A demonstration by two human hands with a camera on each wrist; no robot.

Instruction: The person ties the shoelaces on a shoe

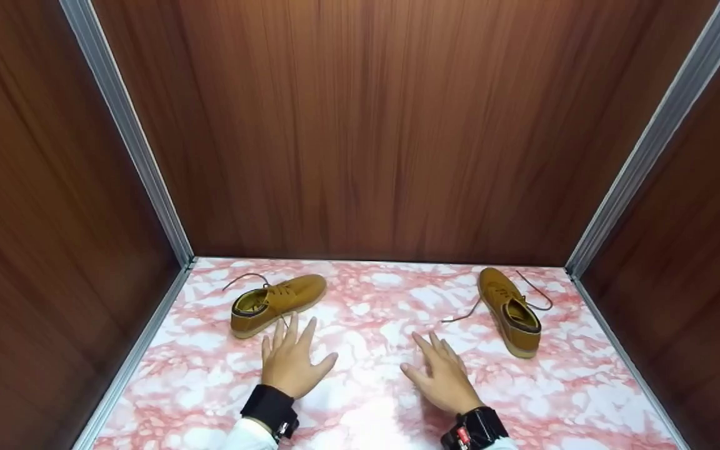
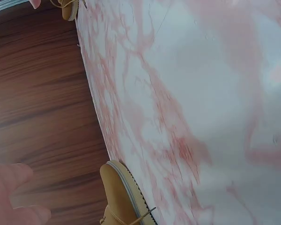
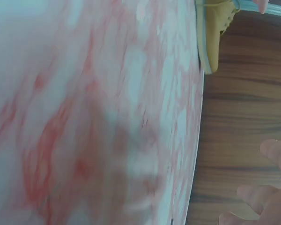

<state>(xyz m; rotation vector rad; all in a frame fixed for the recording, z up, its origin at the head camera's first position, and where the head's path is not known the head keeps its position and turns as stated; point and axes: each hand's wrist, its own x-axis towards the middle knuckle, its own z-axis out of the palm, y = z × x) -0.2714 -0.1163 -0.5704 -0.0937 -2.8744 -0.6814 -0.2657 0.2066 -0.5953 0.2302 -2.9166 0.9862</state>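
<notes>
Two tan lace-up shoes with untied brown laces stand on a pink-and-white marbled surface. The left shoe (image 1: pixel 300 291) points to the right and away, its lace trailing off to the left. My left hand (image 1: pixel 290 362) hovers just in front of it with fingers spread, holding nothing; its fingertips overlap the shoe's near lace in the head view. On the right, the other shoe (image 1: pixel 496 290) has its toe toward the back wall and its heel toward me. My right hand (image 1: pixel 441 375) is to its near left, fingers apart, with nothing in it. In the left wrist view a shoe toe (image 2: pixel 119 197) shows at the bottom.
Brown wood-grain panels (image 1: pixel 366 137) enclose the marbled surface (image 1: pixel 366 312) at the back and both sides. Grey metal strips (image 1: pixel 141 144) run along the corners. A black band (image 1: pixel 270 409) is on each wrist. One loose lace (image 1: pixel 463 315) reaches left from the right shoe.
</notes>
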